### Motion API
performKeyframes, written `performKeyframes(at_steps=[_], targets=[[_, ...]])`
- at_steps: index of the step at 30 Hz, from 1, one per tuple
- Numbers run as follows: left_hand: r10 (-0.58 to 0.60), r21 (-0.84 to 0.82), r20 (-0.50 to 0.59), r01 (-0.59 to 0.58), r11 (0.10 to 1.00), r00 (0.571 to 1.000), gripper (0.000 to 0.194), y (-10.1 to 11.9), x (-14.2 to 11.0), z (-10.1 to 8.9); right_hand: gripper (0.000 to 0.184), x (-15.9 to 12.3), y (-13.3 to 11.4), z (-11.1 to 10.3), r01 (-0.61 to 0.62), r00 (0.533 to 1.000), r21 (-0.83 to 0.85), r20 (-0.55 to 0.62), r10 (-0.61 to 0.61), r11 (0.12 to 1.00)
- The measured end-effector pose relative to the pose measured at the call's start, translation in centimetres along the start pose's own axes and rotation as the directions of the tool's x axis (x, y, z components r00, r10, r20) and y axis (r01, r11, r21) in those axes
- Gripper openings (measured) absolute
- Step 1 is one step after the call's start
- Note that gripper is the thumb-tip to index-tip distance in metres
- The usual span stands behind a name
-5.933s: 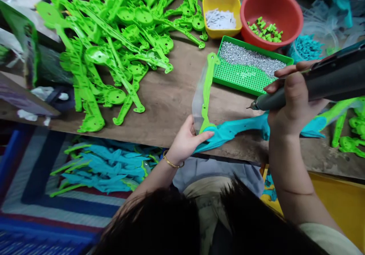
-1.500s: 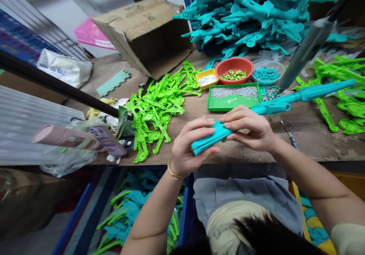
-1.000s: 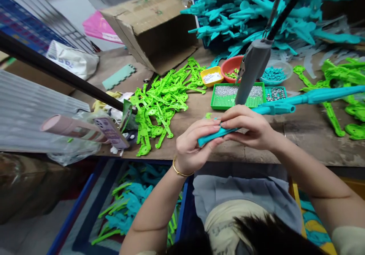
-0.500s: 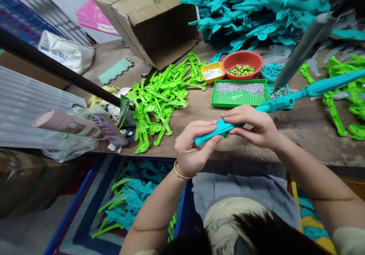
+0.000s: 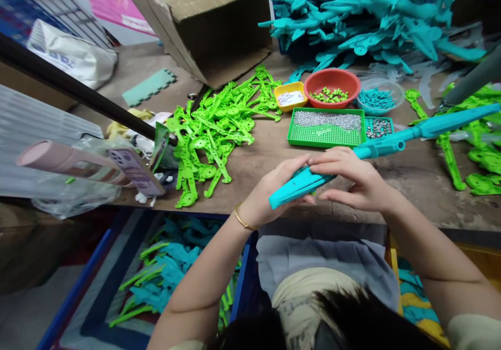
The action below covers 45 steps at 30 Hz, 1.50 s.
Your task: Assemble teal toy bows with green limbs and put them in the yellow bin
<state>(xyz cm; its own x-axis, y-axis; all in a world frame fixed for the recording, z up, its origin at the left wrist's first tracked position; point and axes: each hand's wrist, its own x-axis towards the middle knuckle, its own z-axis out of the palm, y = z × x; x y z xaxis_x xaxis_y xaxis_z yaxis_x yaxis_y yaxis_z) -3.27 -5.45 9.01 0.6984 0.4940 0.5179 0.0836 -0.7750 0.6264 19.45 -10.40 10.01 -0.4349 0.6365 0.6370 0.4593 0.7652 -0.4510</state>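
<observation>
A long turquoise plastic piece [image 5: 301, 184], shaped like a toy rifle, slants across my front just over the table edge. Its thick split end points toward me on the left; its thin end reaches far right. My left hand [image 5: 277, 181] grips the thick end from beneath and behind, with some fingers hidden. Over the top lie the fingers of my right hand [image 5: 350, 179], close against my left fingertips, its thumb lower down and apart from them. A speck of bright green shows under the piece between the hands.
Behind the hands stand a green tray [image 5: 324, 137] of small metal screws, a yellow bowl [image 5: 290, 105], a red bowl [image 5: 332, 104] and a clear tub [image 5: 399, 97]. Green plastic shells [image 5: 213, 136] lie left. A grey screwdriver [image 5: 473, 79] hangs at right. A cardboard box [image 5: 188, 5] is behind.
Earlier my right hand held the electric screwdriver over an opened green and turquoise piece. Lately both hands press and shift along the turquoise piece, whose thick end now shows more. The hanging screwdriver swings right.
</observation>
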Motion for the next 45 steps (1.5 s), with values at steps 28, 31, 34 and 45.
performKeyframes(at_steps=[28, 31, 34, 45], targets=[[-0.556, 0.716, 0.319, 0.189, 0.672, 0.767, 0.016, 4.0, 2.5, -1.8, 0.078, -1.1, 1.1, 1.3, 0.105, 0.994, -0.163, 0.034, -0.101, 0.981], [-0.517, 0.724, 0.317, 0.15, 0.674, 0.795, 0.019, 3.8, 2.7, -1.6, 0.081, -1.0, 1.2, 0.7, 0.126, 0.991, -0.19, 0.064, -0.115, 0.974], [-0.496, 0.723, 0.307, 0.14, 0.677, 0.812, 0.02, 3.6, 2.7, -1.6, 0.077, -0.5, 1.3, 0.3, 0.172, 0.985, -0.184, 0.053, -0.165, 0.968], [-0.572, 0.706, 0.26, 0.251, 0.663, 0.778, 0.017, 3.9, 3.8, -2.8, 0.068, 1.8, 0.8, -0.1, 0.113, 0.993, -0.172, 0.042, -0.107, 0.979]])
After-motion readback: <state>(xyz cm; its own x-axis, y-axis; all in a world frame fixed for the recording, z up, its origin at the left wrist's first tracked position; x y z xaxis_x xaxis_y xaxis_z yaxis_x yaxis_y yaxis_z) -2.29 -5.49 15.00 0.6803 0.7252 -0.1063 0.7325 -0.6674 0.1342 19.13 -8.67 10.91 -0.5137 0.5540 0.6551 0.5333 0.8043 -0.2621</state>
